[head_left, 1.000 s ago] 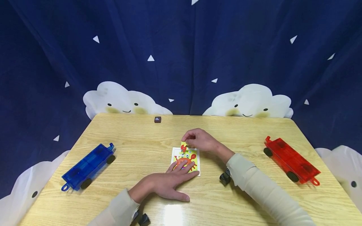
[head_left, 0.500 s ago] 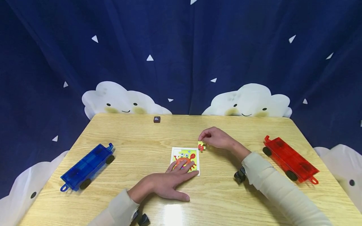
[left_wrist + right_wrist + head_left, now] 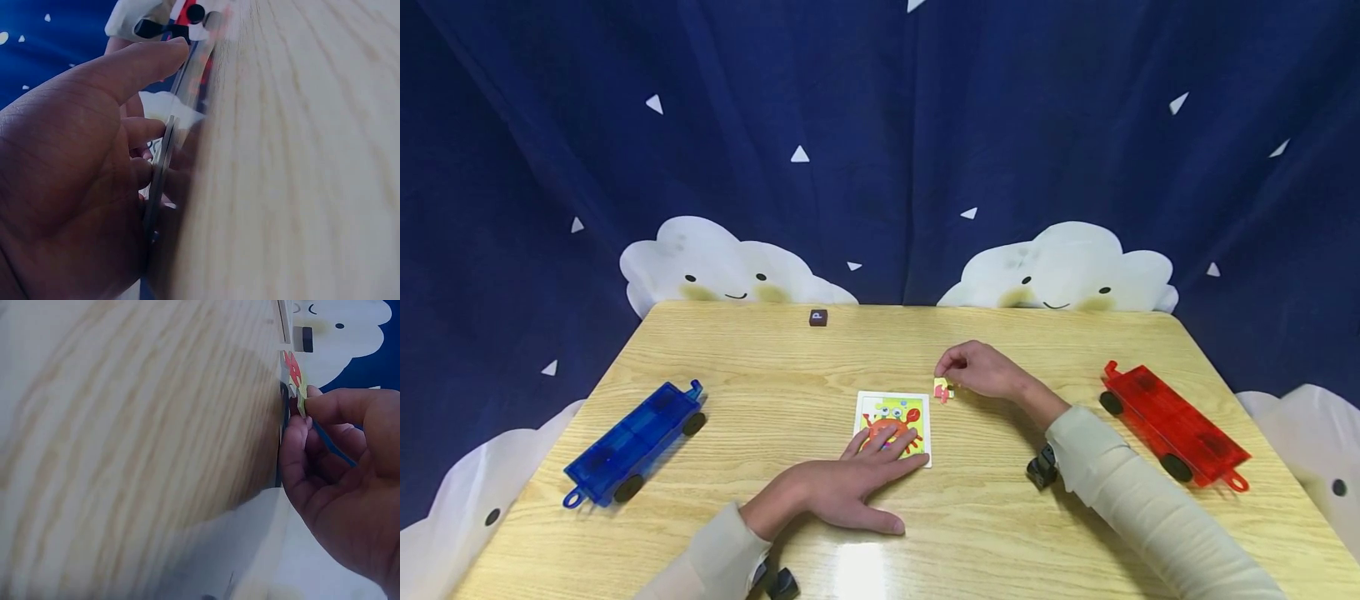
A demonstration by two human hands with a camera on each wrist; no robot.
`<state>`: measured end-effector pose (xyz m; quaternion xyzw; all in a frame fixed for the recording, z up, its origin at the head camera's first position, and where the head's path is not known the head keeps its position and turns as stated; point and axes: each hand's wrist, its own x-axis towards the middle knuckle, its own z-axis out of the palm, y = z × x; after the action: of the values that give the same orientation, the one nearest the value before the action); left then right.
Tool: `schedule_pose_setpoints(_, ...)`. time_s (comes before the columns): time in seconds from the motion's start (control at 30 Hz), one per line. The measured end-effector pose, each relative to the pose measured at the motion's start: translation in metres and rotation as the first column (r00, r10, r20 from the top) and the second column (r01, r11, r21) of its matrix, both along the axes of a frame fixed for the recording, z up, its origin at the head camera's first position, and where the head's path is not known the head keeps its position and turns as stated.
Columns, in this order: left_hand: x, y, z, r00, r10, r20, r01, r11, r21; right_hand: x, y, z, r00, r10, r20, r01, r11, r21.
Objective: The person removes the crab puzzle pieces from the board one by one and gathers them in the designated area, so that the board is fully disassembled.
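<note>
A crab jigsaw puzzle [image 3: 913, 417] in a white square frame lies on the wooden table, its upper left corner showing a bare white patch. My left hand [image 3: 857, 492] rests with spread, straight fingers across the lower part of the puzzle; in the left wrist view those fingers [image 3: 147, 131] press on its thin board. To the right of the frame's top corner, my right hand [image 3: 983, 369] pinches a yellow and red puzzle piece [image 3: 943, 390] between thumb and fingertips. The right wrist view shows that piece [image 3: 295, 372] tilted, close over the tabletop.
A blue toy wagon [image 3: 634, 442] stands on the left of the table [image 3: 737, 367], a red toy wagon [image 3: 1176, 425] on the right. A small dark cube [image 3: 818, 317] marked with a P sits near the back edge. Behind hangs a navy curtain [image 3: 880, 150].
My right hand has lifted the puzzle piece away from the puzzle's top and carried it right, beside the frame; the piece has since turned slightly. My left hand has stayed put.
</note>
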<state>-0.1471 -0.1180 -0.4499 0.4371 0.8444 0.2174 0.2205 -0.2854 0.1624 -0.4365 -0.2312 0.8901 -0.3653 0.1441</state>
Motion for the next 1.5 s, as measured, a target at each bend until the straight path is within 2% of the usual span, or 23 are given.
schedule_pose_setpoints(0.33, 0.0, -0.001, 0.0, 1.0, 0.002, -0.001, -0.002, 1.0, -0.009, -0.001, 0.001, -0.002, 1.0, 0.003, -0.02, -0.002, 1.0, 0.029)
schedule_pose_setpoints(0.97, 0.0, 0.0, 0.0, 1.0, 0.002, 0.001, -0.002, 1.0, -0.007, 0.001, -0.003, -0.003, 0.997, 0.027, -0.071, -0.027, 1.0, 0.008)
schedule_pose_setpoints(1.27, 0.001, 0.0, 0.0, 1.0, 0.002, -0.005, -0.002, 1.0, -0.012, 0.01, -0.02, 0.005, 0.991, 0.105, -0.077, -0.109, 0.993, -0.05)
schedule_pose_setpoints(1.5, 0.0, 0.0, -0.001, 1.0, 0.0, -0.012, -0.001, 1.0, -0.012, 0.015, -0.038, 0.007, 0.978, 0.198, -0.069, -0.202, 0.977, -0.061)
